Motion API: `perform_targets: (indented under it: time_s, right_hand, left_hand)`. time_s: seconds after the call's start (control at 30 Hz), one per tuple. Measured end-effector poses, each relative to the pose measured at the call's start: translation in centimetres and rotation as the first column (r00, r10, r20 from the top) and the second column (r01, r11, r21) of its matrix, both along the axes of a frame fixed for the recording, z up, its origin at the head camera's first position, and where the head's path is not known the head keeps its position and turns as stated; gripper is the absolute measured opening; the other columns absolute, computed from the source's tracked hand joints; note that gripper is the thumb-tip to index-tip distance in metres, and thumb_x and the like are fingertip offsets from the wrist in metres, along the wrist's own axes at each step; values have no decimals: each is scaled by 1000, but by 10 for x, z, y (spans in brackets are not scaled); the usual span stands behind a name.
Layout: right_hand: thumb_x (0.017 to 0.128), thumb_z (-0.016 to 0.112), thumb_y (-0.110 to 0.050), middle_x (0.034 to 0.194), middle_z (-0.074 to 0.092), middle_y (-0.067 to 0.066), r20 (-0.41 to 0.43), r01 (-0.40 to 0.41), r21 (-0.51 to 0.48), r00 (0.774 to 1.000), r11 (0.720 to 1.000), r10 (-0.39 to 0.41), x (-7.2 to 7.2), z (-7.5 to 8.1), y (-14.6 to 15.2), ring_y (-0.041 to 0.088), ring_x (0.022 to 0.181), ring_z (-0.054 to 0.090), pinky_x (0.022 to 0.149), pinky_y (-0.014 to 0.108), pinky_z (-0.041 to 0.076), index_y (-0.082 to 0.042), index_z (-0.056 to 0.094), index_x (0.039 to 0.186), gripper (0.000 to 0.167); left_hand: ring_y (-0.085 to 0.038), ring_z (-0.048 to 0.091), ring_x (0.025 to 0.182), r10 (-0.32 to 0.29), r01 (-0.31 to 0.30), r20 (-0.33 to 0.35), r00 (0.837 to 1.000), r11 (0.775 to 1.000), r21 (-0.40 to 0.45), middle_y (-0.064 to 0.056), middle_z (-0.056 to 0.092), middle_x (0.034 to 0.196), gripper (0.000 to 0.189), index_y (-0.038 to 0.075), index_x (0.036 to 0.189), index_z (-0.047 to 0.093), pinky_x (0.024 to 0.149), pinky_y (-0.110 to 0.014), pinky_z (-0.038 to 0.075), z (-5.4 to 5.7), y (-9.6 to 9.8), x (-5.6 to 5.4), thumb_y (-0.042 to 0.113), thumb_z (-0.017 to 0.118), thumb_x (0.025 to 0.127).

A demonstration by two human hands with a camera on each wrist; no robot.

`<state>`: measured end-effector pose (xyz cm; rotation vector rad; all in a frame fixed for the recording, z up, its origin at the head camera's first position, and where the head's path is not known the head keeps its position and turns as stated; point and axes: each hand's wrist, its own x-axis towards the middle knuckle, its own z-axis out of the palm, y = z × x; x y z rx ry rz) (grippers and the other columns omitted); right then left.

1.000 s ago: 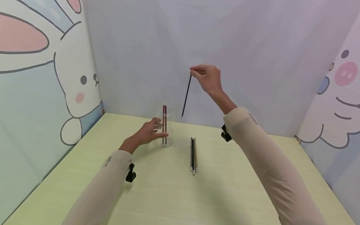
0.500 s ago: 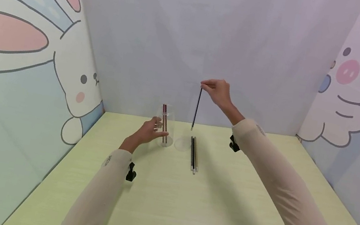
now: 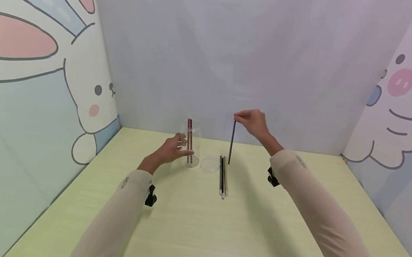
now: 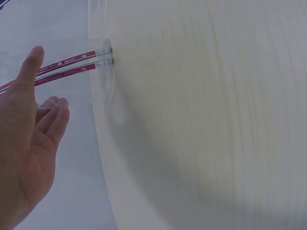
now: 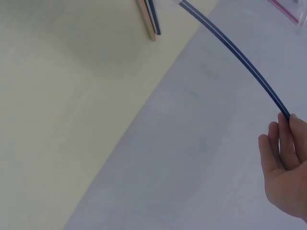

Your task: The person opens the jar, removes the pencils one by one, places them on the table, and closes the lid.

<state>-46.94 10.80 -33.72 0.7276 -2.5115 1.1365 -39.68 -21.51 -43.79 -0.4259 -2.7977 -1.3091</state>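
In the head view my left hand (image 3: 170, 149) holds a clear cylinder (image 3: 199, 139) upright at the table's far edge, thumb and fingers around its side. Two dark red pencils (image 4: 72, 72) stand inside it, their metal-capped ends at its base. To the right, my right hand (image 3: 252, 122) pinches a dark striped pencil (image 5: 240, 55) by its top end. It hangs nearly vertical, its lower end beside the far ends of several pencils (image 3: 222, 177) lying together on the table, black ones and a tan one.
A clear round disc (image 3: 210, 164) lies between the cylinder and the lying pencils. A pale wood-grain table (image 3: 187, 235) stretches toward me. A plain grey-lilac backdrop (image 3: 236, 51) rises behind it, with cartoon-printed panels (image 3: 94, 58) at both sides.
My right hand has come down and to the right with the dark pencil, from high beside the cylinder to over the lying pencils. The left hand and cylinder stay put.
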Motion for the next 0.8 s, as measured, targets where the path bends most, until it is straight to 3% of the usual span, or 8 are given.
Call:
perform_targets:
  time_s: [0.47,0.8]
  right_hand:
    - [101,70,-14,115,75,21,145,-28,70,989,997,17,4,-44,7,35,103,73,88,48,60,4,76,117,24]
    - [100,72,-15,104,78,17,146,-29,137,989,990,9,2,-73,10,33,97,73,84,49,61,1,79,110,20]
  left_hand:
    - [-43,48,141,10,-10,0,1000,1000,-29,-26,48,153,73,-1,148,35,116,-52,45,1,4,3,33,75,98]
    - [-42,47,143,19,-19,13,1000,999,-31,-25,48,153,75,0,151,33,117,-52,44,4,4,3,34,75,98]
